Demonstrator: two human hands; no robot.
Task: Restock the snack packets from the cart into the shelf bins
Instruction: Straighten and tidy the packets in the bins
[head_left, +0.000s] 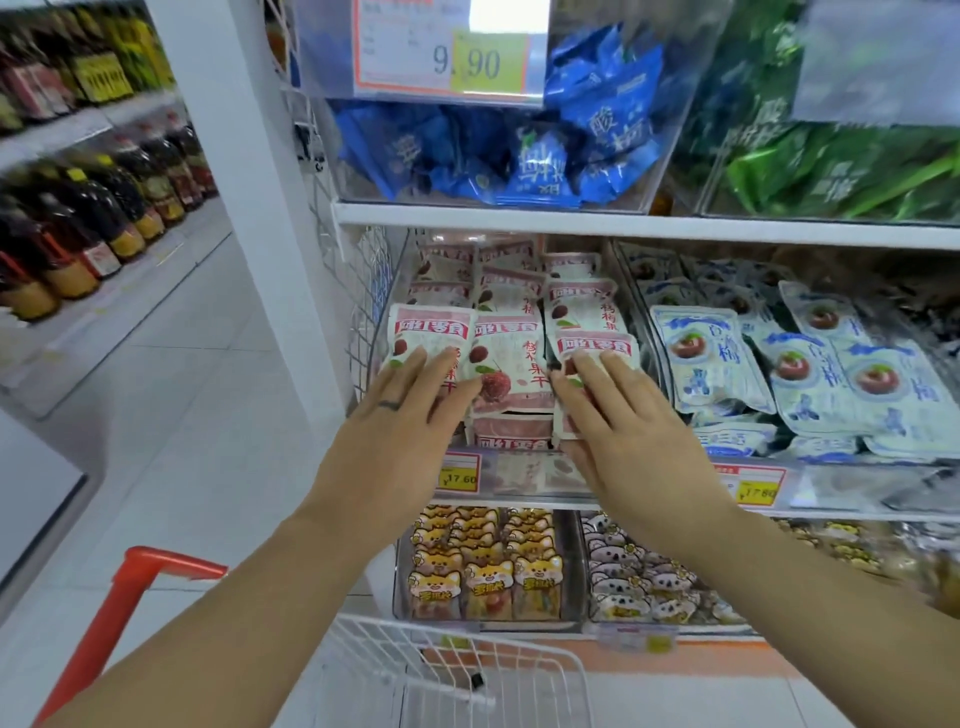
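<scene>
Pink-and-white snack packets (506, 358) stand in rows in a clear shelf bin (514, 475) on the middle shelf. My left hand (395, 431) lies flat with straight fingers on the front left packet (415, 332). My right hand (628, 431) presses with straight fingers on the front right packet (587, 348). Neither hand grips anything. The white wire cart (457, 670) with its red handle (130, 597) stands below my arms; no packets show in its visible part.
Blue-and-white packets (800, 364) fill the bin to the right. Blue packets (519, 140) and green packets (831, 166) sit on the shelf above. Cartoon snack packs (488, 566) fill the bins below. Bottles (93, 208) line shelves at the left, across a tiled aisle.
</scene>
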